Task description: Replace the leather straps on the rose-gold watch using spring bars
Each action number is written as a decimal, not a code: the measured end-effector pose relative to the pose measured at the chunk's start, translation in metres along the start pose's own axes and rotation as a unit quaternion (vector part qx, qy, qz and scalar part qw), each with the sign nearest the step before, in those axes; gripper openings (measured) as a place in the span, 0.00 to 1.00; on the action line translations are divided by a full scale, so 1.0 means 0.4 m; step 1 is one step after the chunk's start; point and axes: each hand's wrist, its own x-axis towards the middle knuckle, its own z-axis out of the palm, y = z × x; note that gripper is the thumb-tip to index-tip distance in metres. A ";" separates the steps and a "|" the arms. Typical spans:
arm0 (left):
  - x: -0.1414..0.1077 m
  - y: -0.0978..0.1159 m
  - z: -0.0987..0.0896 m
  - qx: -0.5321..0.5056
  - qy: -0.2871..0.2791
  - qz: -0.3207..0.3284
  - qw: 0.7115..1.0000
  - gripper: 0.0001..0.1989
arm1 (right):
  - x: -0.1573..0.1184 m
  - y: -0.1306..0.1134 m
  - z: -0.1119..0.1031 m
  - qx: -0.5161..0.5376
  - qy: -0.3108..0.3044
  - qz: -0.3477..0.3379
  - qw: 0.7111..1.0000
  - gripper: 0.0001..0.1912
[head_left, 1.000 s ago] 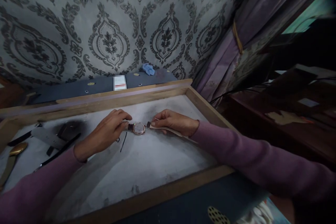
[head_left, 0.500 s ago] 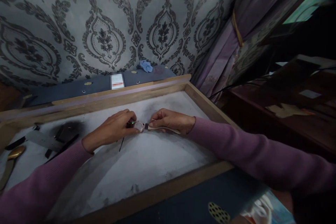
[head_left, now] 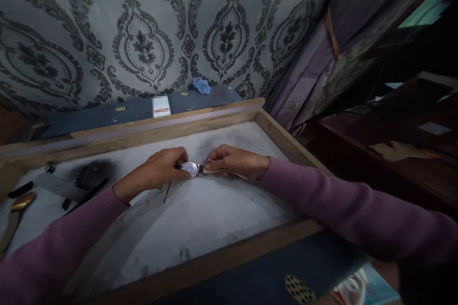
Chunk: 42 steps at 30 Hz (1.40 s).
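I have the watch (head_left: 189, 169) low over the white floor of the wooden tray (head_left: 229, 244), its pale face up. My left hand (head_left: 152, 170) pinches it at the near side, thumb against the rim and fingers curled behind. My right hand (head_left: 238, 161) pinches the strap (head_left: 229, 172) between thumb and fingers; the strap's dark end meets the watch on that side, and its pale length runs back under my palm.

As for how far this has got, watch and strap are lined up end to end, yet I can't tell whether they are fastened. My left fingers hide the watch's other side. Neither piece is set down, so I judge the work at that joint unfinished. A thin black stick (head_left: 167, 193) lies just beside my left hand.
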 end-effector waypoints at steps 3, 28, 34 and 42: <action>0.005 0.001 0.003 -0.003 -0.002 -0.014 1.000 0.12 | 0.003 0.005 -0.003 -0.003 0.004 -0.002 1.000 0.09; 0.002 0.012 0.014 -0.034 -0.007 -0.032 0.999 0.11 | -0.006 0.001 0.003 -0.034 0.020 0.012 0.999 0.10; -0.006 0.009 0.018 -0.023 -0.001 -0.018 1.000 0.12 | -0.012 -0.007 0.003 -0.023 0.013 0.010 1.000 0.09; -0.007 0.010 -0.005 -0.088 -0.030 -0.030 0.995 0.12 | -0.017 -0.022 0.004 0.027 -0.002 0.018 0.999 0.10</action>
